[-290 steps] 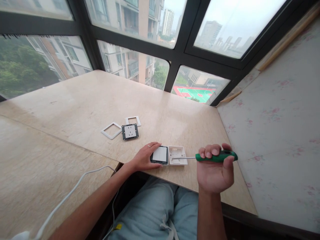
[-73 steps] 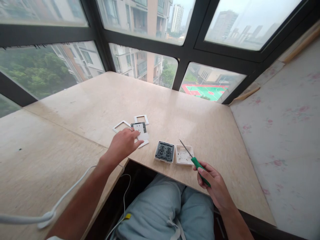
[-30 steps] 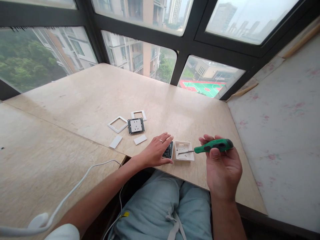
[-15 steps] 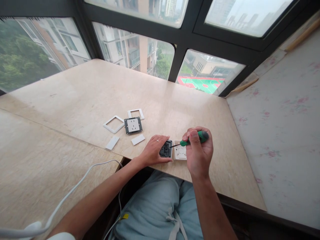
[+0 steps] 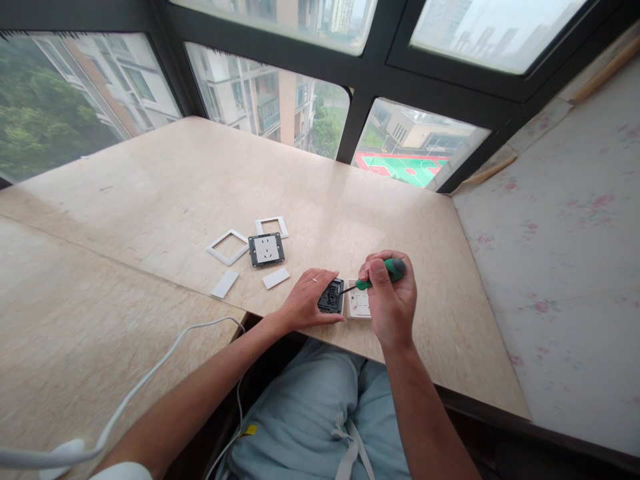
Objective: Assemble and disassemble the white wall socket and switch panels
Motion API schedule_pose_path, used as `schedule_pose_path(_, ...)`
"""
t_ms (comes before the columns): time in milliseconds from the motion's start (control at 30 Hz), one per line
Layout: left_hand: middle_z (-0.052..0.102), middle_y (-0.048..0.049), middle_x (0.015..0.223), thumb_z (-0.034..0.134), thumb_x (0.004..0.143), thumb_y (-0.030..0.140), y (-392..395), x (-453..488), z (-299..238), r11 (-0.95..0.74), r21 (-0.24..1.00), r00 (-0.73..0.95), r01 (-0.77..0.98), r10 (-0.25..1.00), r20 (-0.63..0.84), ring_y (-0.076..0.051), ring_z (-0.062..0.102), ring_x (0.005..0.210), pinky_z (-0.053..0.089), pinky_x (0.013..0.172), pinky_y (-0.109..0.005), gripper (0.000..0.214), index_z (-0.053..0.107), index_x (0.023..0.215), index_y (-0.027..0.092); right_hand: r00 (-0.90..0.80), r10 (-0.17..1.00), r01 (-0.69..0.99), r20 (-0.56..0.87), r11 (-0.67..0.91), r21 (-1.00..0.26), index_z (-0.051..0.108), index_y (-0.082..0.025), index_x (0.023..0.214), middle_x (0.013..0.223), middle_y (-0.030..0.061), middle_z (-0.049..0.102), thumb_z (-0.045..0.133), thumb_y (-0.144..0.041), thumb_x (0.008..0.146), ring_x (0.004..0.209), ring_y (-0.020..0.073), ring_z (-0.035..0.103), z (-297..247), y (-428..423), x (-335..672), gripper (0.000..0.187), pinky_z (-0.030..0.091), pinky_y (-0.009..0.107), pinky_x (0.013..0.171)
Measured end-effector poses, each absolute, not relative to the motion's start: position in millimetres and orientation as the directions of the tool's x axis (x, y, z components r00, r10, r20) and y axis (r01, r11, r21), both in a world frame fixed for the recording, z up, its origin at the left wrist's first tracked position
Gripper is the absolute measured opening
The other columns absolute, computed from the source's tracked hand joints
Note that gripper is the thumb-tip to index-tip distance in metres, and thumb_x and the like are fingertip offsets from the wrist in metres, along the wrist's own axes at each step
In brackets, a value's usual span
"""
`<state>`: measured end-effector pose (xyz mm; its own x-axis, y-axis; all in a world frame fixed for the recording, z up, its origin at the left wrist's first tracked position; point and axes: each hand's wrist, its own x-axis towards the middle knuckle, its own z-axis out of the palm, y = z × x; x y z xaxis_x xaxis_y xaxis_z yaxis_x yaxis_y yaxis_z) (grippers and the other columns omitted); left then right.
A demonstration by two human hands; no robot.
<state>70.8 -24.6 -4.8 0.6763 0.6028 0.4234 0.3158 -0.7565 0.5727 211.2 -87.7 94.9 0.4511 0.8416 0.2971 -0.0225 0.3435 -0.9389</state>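
Observation:
My left hand (image 5: 311,300) grips a dark module, the back of a wall socket (image 5: 331,297), between thumb and fingers near the sill's front edge. In my right hand (image 5: 393,297) is a screwdriver (image 5: 383,274) with a green and black handle, my fingers wrapped round it. Its thin shaft slopes down to the left, and the tip meets the dark back of the socket. Just right of the socket lies a white square back box (image 5: 359,305), partly hidden behind my right hand.
A second wall socket (image 5: 267,250), face up, lies left of centre. Around it are two white frames (image 5: 214,252) and two white rectangular plates (image 5: 225,284). A white cable (image 5: 173,347) runs over the left counter. Windows and a papered wall (image 5: 555,267) border the sill.
My right hand and the screwdriver have shifted slightly left, with the handle a little lower to the left. My left hand and the socket stay nearly where they were.

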Motion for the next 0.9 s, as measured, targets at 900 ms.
schedule_pose_path(900,0.06,-0.0129,0.129,0.077,0.07,0.06,-23,70,-7,-0.751,0.585,0.688,0.306,0.599,0.41,-0.032,0.055,0.12,0.04,0.107,-0.048,0.085,0.045,0.138,0.02,0.345,0.85,0.086,0.398,0.394,-0.915,0.055,-0.023,0.092,0.085,-0.001,0.055,0.065,-0.033,0.089,0.075,0.0134,0.054,93,-101,210,0.015,0.046,0.03,0.07)
